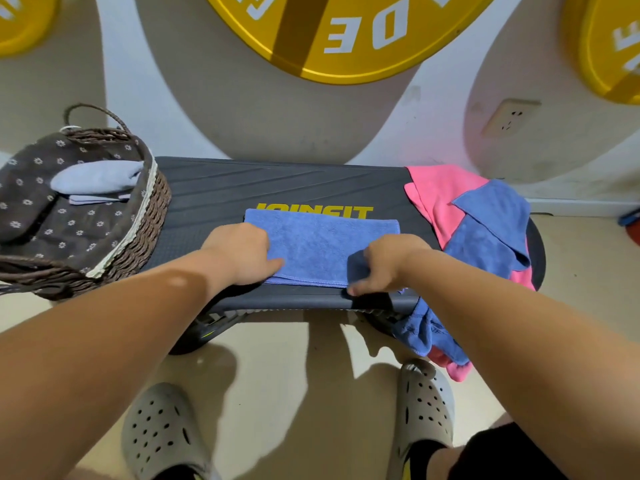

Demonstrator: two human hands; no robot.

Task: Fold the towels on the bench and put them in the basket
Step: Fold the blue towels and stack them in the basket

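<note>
A blue towel [318,244], folded into a rectangle, lies flat on the middle of the black bench [263,188]. My left hand [242,252] presses flat on the towel's left end. My right hand [384,263] pinches the towel's near right corner, which is curled up and over. At the bench's right end lies a heap of loose towels: a pink towel [436,192] underneath and another blue towel [488,233] on top, both hanging over the front edge. A wicker basket [138,237] with a dark flowered lining stands at the left end and holds a folded light-blue towel [97,181].
The bench stands against a wall with large yellow round signs [346,32] and a wall socket [509,117]. My feet in grey perforated clogs [162,434] stand on the beige floor in front of the bench.
</note>
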